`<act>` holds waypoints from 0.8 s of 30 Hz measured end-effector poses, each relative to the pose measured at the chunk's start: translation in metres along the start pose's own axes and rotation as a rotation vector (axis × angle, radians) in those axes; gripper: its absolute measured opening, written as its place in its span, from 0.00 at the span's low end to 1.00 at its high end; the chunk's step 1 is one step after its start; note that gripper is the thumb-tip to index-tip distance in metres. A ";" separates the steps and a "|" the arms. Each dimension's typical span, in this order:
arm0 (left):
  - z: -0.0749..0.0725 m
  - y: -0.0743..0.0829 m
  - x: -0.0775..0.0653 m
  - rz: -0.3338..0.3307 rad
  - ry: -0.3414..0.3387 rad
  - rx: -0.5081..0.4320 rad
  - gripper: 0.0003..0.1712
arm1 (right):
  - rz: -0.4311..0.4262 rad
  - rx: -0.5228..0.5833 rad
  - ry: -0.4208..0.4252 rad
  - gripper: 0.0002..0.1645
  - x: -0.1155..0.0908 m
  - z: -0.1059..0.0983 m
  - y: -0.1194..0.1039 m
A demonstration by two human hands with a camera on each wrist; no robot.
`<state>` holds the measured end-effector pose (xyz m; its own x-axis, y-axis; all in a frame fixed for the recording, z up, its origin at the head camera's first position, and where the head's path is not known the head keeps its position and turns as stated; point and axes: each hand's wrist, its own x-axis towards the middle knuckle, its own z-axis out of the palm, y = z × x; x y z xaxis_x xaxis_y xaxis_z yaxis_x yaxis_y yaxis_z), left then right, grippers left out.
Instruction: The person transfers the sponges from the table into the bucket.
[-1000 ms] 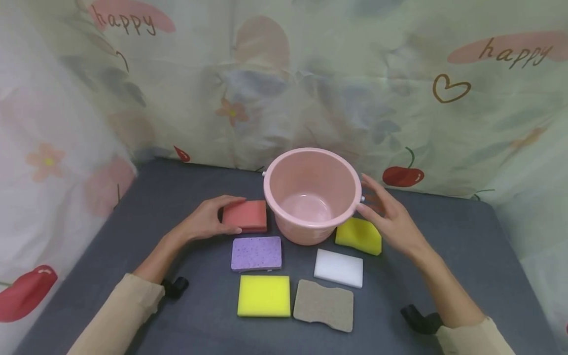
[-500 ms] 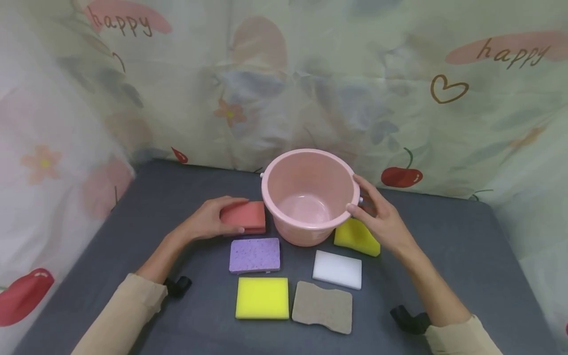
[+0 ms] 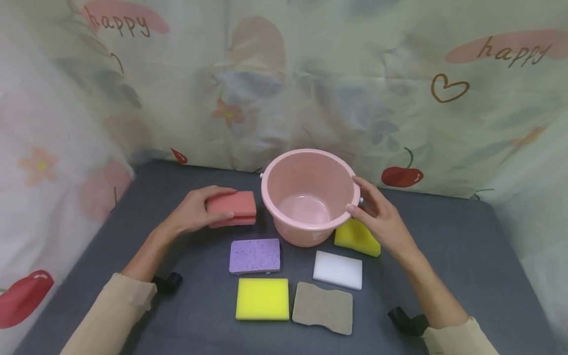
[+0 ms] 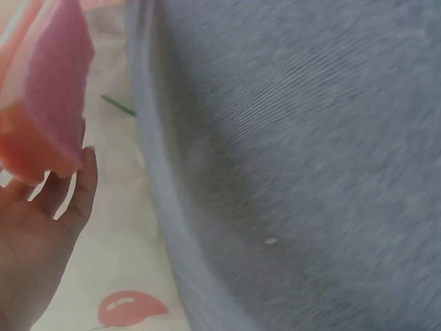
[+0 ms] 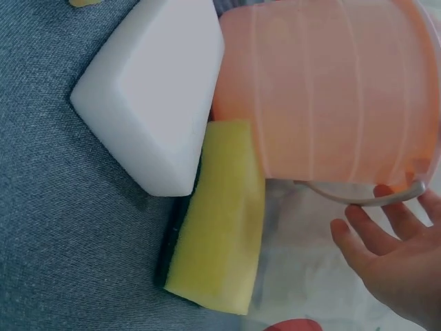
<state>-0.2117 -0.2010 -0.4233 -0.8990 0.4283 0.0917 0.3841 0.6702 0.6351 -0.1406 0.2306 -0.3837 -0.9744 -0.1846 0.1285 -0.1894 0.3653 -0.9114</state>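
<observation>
Toward the far edge of the grey table [image 3: 457, 227], pinching a coral-red foam block [image 3: 235, 203] with the left hand [image 3: 193, 209], just beside a round pink plastic bucket [image 3: 297, 235]; gripping its rim [image 3: 306, 226] with the right hand [image 3: 381, 217]; seemingly securing both, next probably needing a lift.

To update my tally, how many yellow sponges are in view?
2: the front yellow sponge, left of the grey sponge; the rear yellow sponge, beside the bucket, partly hidden. Others could be hidden behind the bucket.

Light is soft and diffuse, the curtain [image 3: 284, 84] palest at left; faint shadows fall on the table [image 3: 195, 315]. In the left-wrist view the pink sponge [image 4: 56, 83] looks blurred.
</observation>
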 end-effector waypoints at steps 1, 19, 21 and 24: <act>-0.003 0.001 0.000 -0.003 0.013 0.004 0.38 | 0.005 -0.004 0.000 0.41 0.000 0.000 0.000; -0.054 0.024 0.011 0.031 0.182 -0.013 0.35 | 0.084 -0.039 -0.020 0.42 0.007 -0.006 -0.006; -0.060 0.029 0.013 0.074 0.195 -0.019 0.34 | 0.090 -0.035 -0.029 0.43 0.007 -0.007 -0.007; -0.065 0.040 0.016 0.104 0.201 -0.022 0.36 | 0.094 -0.034 -0.030 0.43 0.007 -0.008 -0.007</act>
<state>-0.2249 -0.2068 -0.3467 -0.8794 0.3634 0.3075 0.4744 0.6145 0.6303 -0.1476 0.2341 -0.3737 -0.9841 -0.1750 0.0312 -0.1021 0.4129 -0.9050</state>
